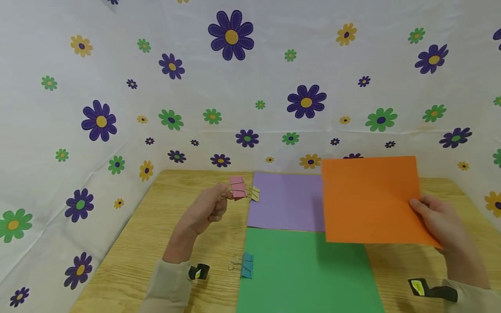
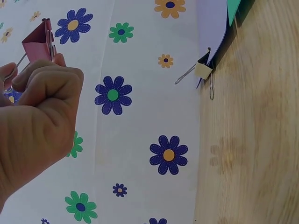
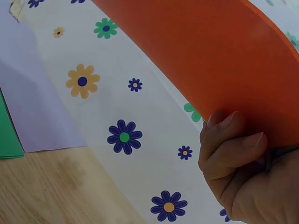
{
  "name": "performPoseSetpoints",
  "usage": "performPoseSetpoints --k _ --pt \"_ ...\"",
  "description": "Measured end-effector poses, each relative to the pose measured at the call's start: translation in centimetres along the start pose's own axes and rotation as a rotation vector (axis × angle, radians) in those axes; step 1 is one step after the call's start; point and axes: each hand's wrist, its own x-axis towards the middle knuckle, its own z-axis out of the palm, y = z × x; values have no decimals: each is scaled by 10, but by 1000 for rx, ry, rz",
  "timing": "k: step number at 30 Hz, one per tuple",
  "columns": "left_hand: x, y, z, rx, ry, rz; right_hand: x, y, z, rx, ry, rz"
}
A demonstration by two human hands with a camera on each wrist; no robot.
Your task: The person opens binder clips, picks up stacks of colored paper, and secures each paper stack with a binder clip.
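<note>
Pinched in my left hand (image 1: 208, 208) is a pink binder clip (image 1: 237, 188), held up above the table; the left wrist view shows the clip (image 2: 38, 43) past my curled fingers. My right hand (image 1: 439, 219) grips an orange sheet of paper (image 1: 369, 200) by its right edge, thumb on the near face. In the right wrist view the fingers (image 3: 233, 149) curl over the back of the sheet (image 3: 210, 56). Behind it lies a purple sheet (image 1: 287, 202) with a yellow binder clip (image 1: 255, 194) on its left edge, partly overlapped by the pink clip's handles.
Nearer on the wooden table (image 1: 156, 226) lies green paper (image 1: 305, 269), with a blue binder clip (image 1: 247, 265) on its left edge. A white flowered cloth (image 1: 274, 78) stands behind and at the sides. Each wrist wears a black strap (image 1: 436, 292).
</note>
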Motion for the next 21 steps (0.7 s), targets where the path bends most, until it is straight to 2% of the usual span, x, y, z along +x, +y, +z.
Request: performPoseSetpoints --k 3,7,16,21 --pt "-1 1 1 12 -7 -10 2 -1 5 -56 10 -1" --pt "-1 2 2 14 -13 -48 4 0 8 -49 4 -7" --pt "0 3 2 -115 -73 -85 5 1 12 -89 -13 12" --pt "-1 3 1 -134 -75 -108 5 1 14 -96 -4 20"
